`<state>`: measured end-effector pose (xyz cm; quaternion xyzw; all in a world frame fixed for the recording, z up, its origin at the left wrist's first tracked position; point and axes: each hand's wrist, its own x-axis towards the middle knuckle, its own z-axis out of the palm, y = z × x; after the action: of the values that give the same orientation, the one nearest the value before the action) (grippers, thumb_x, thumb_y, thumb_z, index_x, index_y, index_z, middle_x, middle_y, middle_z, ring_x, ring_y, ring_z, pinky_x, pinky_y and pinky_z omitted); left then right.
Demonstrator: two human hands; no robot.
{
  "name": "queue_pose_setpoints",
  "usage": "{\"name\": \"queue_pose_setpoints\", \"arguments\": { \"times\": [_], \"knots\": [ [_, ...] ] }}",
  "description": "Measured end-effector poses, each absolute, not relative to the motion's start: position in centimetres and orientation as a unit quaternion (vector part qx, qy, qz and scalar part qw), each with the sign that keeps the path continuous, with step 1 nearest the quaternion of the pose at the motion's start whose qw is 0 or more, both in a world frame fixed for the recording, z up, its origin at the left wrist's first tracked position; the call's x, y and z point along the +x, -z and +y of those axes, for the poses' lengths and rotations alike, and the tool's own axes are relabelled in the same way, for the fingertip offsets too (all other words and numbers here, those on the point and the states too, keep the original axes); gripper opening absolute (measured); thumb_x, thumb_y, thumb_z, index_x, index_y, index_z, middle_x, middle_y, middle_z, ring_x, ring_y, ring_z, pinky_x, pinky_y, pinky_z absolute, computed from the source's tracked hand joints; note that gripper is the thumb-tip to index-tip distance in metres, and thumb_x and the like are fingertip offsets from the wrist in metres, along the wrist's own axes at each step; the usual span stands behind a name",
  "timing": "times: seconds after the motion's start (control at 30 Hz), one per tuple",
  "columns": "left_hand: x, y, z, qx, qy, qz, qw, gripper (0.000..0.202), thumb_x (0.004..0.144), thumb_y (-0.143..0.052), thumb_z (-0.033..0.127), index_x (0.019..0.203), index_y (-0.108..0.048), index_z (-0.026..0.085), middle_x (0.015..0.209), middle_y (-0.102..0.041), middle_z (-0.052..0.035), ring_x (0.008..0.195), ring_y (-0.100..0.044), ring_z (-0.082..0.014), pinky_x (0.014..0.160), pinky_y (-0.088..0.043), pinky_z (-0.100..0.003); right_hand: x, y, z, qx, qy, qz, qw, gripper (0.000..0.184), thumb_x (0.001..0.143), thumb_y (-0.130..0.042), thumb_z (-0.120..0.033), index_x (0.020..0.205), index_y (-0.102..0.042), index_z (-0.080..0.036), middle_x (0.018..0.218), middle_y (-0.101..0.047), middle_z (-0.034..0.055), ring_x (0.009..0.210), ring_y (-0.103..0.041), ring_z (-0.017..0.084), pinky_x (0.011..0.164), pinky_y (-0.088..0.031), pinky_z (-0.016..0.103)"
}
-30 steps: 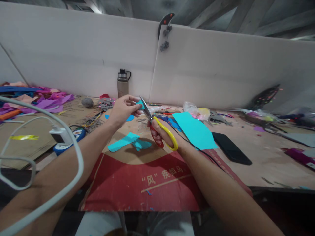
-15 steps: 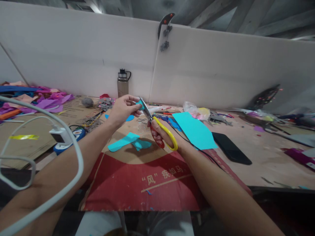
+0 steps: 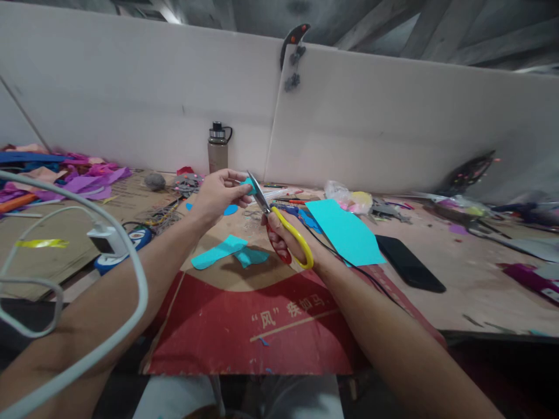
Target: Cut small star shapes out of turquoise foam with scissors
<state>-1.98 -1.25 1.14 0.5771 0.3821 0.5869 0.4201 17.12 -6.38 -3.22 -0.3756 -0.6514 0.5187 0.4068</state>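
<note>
My left hand [image 3: 217, 195] is raised over the table and pinches a small turquoise paper piece [image 3: 249, 185] between thumb and fingers. My right hand [image 3: 286, 235] is closed on scissors [image 3: 279, 224] with yellow and red handles. Their blades point up and left and meet the small piece. Below the hands, turquoise offcuts [image 3: 229, 251] lie on a flattened red and brown cardboard box [image 3: 257, 317]. A larger turquoise sheet [image 3: 347, 231] lies to the right of my right hand.
A black phone [image 3: 409, 263] lies right of the sheet. A metal water bottle [image 3: 217, 148] stands by the white back wall. Purple and pink paper scraps [image 3: 82, 180] pile at the left. A white charger and cable [image 3: 102, 240] cross the left foreground. More clutter lines the right side.
Almost nothing differs. Both hands stay in place with the scissors at the small turquoise piece; the view shifts very slightly.
</note>
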Motion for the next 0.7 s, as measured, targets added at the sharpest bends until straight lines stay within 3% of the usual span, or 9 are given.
{"name": "queue_pose_setpoints", "arguments": {
  "times": [0.5, 0.7],
  "knots": [
    [-1.33, -1.96, -1.97, 0.507, -0.59, 0.384, 0.497, 0.011, 0.085, -0.072, 0.008, 0.08, -0.063, 0.012, 0.061, -0.069, -0.0035, 0.05, -0.067, -0.0126, 0.046, -0.048, -0.019, 16.91, 3.27, -6.51, -0.377, -0.506, -0.653, 0.419, 0.056, 0.086, -0.059, -0.078, 0.093, -0.048, -0.023, 0.064, -0.04, -0.0067, 0.043, -0.033, 0.007, 0.035, -0.032, 0.021],
    [-1.8, -1.55, -1.5, 0.507, -0.569, 0.379, 0.524, 0.013, 0.081, -0.075, 0.016, 0.077, -0.063, 0.013, 0.058, -0.067, -0.0041, 0.052, -0.068, -0.0147, 0.046, -0.046, -0.019, 16.78, 3.13, -6.67, -0.379, -0.531, -0.632, 0.419, 0.061, 0.081, -0.062, -0.081, 0.094, -0.047, -0.023, 0.064, -0.04, -0.0072, 0.044, -0.031, 0.006, 0.036, -0.03, 0.02]
  ]
}}
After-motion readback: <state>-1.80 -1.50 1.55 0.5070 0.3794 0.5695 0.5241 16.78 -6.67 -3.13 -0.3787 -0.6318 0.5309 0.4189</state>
